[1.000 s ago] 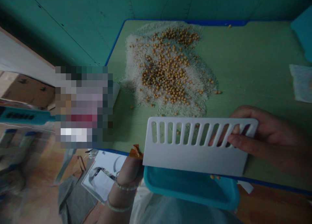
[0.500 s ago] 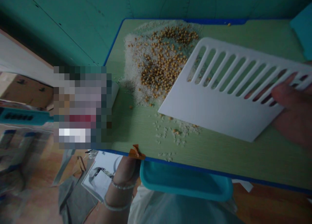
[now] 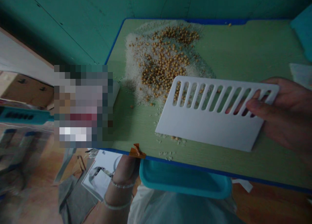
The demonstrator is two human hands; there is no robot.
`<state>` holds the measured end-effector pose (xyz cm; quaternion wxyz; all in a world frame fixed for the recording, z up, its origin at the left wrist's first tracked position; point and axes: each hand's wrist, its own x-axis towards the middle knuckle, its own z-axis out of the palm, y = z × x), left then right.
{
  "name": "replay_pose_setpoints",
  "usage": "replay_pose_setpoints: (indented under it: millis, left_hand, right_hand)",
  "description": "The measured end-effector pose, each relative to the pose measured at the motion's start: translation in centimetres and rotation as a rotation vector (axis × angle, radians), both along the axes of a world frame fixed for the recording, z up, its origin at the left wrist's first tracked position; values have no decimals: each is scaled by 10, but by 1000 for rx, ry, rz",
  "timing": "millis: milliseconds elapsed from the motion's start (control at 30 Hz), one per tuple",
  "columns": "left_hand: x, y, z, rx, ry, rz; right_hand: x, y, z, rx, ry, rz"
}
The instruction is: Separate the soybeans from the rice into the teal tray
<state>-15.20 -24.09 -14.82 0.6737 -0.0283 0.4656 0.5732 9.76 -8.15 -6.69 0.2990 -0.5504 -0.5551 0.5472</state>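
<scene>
My right hand (image 3: pixel 287 117) grips a white slotted plastic scraper (image 3: pixel 207 126) by its right end, thumb over the slots. The scraper's lower left corner is over the table's near part, close to a few scattered white grains. Behind it lies a spread-out heap of rice-like white grains (image 3: pixel 133 56) mixed with round yellow beans, perhaps soybeans (image 3: pixel 163 66). My left hand (image 3: pixel 130 165) reaches under the table's near edge, beside a teal tray (image 3: pixel 185 192) held below that edge. Its fingers are hidden, so their grip does not show.
The light green table (image 3: pixel 243 48) has a blue rim and a piece of brown tape (image 3: pixel 137 151) on its near edge. A teal container (image 3: pixel 302 35) stands at the far right. At left are a blurred-out patch and a cardboard box (image 3: pixel 26 87); a green wall (image 3: pixel 156 3) rises behind.
My right hand has brought the scraper nearer to me and turned it slightly, uncovering more of the heap's right side. My left hand and the tray have hardly moved.
</scene>
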Motion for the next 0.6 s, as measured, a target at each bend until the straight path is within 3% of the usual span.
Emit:
replay_pose_setpoints:
  millis: [600]
  left_hand:
    - [6, 9, 6, 35, 12, 14]
  right_hand:
    - [1, 0, 4, -88, 43, 220]
